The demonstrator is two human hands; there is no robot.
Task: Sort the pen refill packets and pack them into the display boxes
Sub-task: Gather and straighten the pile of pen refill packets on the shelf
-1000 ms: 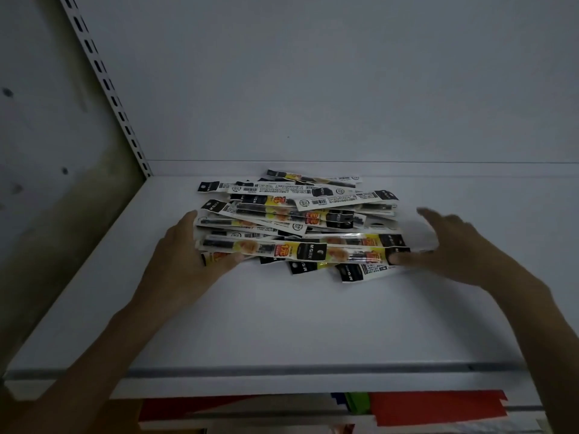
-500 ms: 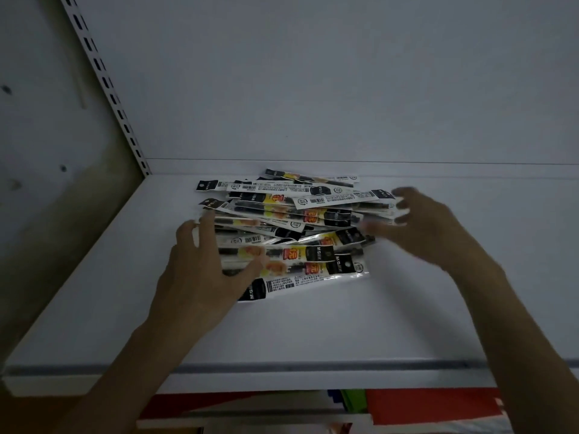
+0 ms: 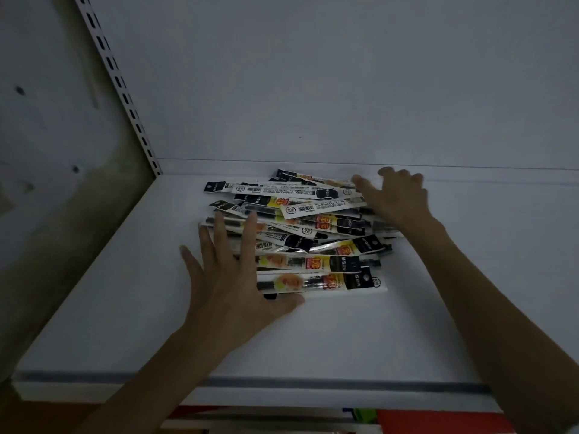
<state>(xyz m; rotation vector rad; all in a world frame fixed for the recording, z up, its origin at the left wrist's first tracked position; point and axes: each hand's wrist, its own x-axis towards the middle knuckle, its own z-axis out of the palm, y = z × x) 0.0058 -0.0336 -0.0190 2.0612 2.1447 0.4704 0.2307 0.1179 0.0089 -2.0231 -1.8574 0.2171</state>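
Both hands are flat with fingers spread on the packets (image 3: 300, 233). Left hand (image 3: 232, 277) covers the pile's left end, right hand (image 3: 396, 195) its far right, all on a white shelf (image 3: 313, 339).

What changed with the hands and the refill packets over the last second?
The right hand slid from the near right corner of the pile of pen refill packets to its far right side; front packets shifted leftward. The left hand moved from the left edge onto the pile, fingers spread flat. Neither grips anything. The pile stays on the white shelf.
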